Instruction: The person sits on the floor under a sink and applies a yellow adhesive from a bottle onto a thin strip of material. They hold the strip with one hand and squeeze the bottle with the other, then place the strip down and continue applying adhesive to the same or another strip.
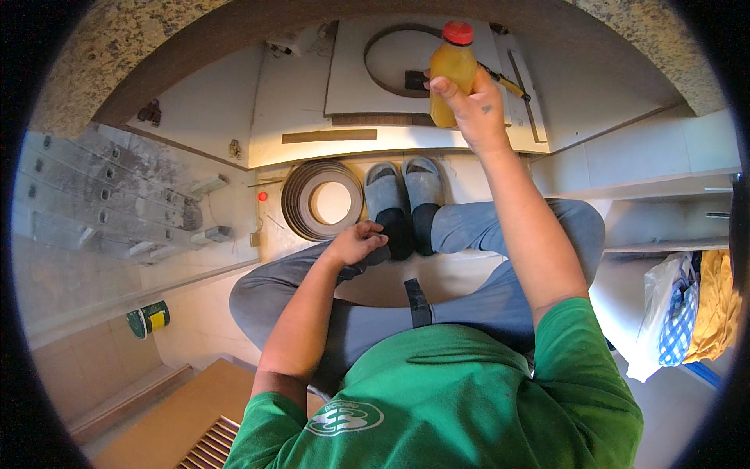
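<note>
Raised at the far right of centre, my right hand [474,109] is wrapped round a clear plastic bottle [452,69]. It is upright, contains a yellow liquid and has a red cap. Behind it on a white board [348,74] lies a brush-like tool, its yellow and black handle [512,86] partly hidden by the bottle. Lower down, my left hand [357,244] rests near my bent leg and sandals [385,191], its fingers loosely bent and slightly apart. No object shows in it.
A brown coil of edge strip [291,202] lies beside my feet, near a small red cap [262,196]. One flat brown strip [328,135] and a curved band [373,66] are on the white boards. A speckled slab edge [164,39] arches overhead. Bags [652,313] hang at right.
</note>
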The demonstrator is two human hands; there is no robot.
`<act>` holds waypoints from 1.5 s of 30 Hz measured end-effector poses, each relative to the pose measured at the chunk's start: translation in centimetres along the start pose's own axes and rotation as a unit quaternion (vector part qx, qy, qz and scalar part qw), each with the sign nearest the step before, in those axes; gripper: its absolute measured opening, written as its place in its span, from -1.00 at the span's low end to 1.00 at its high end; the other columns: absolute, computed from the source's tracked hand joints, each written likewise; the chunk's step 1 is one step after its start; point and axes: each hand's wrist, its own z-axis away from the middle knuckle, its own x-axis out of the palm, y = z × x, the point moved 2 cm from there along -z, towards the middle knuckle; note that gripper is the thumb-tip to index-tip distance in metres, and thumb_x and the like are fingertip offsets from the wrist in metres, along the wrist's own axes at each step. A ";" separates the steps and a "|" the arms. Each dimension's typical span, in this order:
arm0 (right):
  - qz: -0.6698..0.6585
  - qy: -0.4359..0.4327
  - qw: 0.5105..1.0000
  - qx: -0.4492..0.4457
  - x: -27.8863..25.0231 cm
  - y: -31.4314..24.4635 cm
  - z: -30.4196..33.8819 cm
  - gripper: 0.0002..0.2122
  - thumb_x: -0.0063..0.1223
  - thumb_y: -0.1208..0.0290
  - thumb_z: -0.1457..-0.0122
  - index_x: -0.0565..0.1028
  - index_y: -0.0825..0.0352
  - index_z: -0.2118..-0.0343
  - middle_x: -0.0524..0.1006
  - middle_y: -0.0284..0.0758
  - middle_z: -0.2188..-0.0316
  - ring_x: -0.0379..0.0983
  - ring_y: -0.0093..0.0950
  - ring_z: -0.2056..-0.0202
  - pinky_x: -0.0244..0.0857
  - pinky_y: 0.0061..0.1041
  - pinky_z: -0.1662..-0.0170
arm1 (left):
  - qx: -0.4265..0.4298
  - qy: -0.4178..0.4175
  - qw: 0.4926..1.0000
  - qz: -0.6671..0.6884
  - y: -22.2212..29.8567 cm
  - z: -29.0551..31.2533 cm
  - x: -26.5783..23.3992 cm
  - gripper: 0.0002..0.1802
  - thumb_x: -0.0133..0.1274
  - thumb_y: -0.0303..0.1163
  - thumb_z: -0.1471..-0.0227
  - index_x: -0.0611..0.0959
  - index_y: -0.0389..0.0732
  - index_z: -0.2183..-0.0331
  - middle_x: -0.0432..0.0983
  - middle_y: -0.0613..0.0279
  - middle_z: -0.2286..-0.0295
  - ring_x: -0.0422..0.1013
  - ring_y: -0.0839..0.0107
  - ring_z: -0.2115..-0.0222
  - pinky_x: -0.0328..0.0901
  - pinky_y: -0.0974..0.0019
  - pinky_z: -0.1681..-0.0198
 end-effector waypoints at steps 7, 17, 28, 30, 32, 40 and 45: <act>0.080 -0.001 0.997 -0.015 -0.3 -1.1 -0.4 -0.41 0.44 -0.12 0.04 0.57 0.33 0.17 0.62 -0.36 0.29 0.51 -0.55 0.25 0.38 -0.50 0.09 | -0.008 -0.009 1.000 0.000 0.3 0.2 -0.1 -0.49 0.09 -0.40 -0.18 0.47 -0.39 -0.12 0.64 0.16 0.14 0.52 0.42 0.12 0.38 0.35 0.01; 0.001 -0.047 0.999 -0.017 0.0 -1.3 -1.1 -0.53 0.40 0.09 -0.06 0.54 0.31 0.09 0.60 -0.32 0.23 0.50 -0.50 0.19 0.37 -0.45 0.02 | -0.005 0.001 1.000 0.001 0.1 0.1 0.0 -0.46 0.12 -0.30 -0.15 0.51 -0.42 -0.08 0.67 0.09 0.17 0.55 0.37 0.11 0.38 0.36 0.00; -0.016 -0.041 0.998 -0.035 0.0 -1.2 -2.5 -0.42 0.47 0.08 0.00 0.50 0.31 0.00 0.60 -0.31 0.14 0.51 -0.50 0.13 0.38 -0.47 -0.03 | 0.013 -0.004 1.000 0.018 0.2 0.2 0.1 -0.47 0.10 -0.33 -0.16 0.48 -0.46 -0.09 0.66 0.09 0.16 0.55 0.36 0.09 0.36 0.36 -0.03; -0.006 -0.035 0.999 -0.029 -0.1 -1.3 -2.6 -0.43 0.48 0.11 0.00 0.50 0.31 0.00 0.60 -0.32 0.14 0.50 -0.51 0.13 0.38 -0.47 -0.04 | 0.009 -0.006 1.000 0.020 0.4 0.3 0.1 -0.46 0.11 -0.33 -0.16 0.48 -0.46 -0.08 0.66 0.09 0.16 0.55 0.37 0.08 0.36 0.37 -0.03; -0.003 -0.040 0.998 -0.048 -0.1 -1.5 -2.7 -0.43 0.48 0.11 0.00 0.50 0.31 -0.01 0.60 -0.33 0.15 0.51 -0.51 0.13 0.38 -0.47 -0.02 | 0.003 -0.012 1.000 0.018 0.6 0.3 0.1 -0.46 0.12 -0.32 -0.16 0.48 -0.46 -0.08 0.66 0.09 0.16 0.55 0.37 0.08 0.36 0.37 -0.03; 0.002 -0.047 0.997 -0.058 1.9 -1.8 -3.2 -0.44 0.50 0.11 0.02 0.53 0.31 0.02 0.62 -0.32 0.18 0.53 -0.51 0.17 0.41 -0.47 0.02 | -0.006 -0.021 1.000 0.001 0.4 0.0 0.0 -0.50 0.09 -0.40 -0.21 0.45 -0.40 -0.13 0.62 0.11 0.10 0.52 0.38 0.07 0.39 0.33 -0.02; 0.015 -0.053 0.997 -0.058 2.2 -1.8 -3.0 -0.46 0.49 0.14 0.01 0.53 0.32 0.03 0.62 -0.31 0.17 0.53 -0.51 0.17 0.42 -0.47 0.04 | -0.001 -0.021 1.000 0.002 0.1 -0.1 0.0 -0.50 0.09 -0.40 -0.20 0.45 -0.41 -0.12 0.63 0.12 0.11 0.52 0.39 0.09 0.39 0.33 0.01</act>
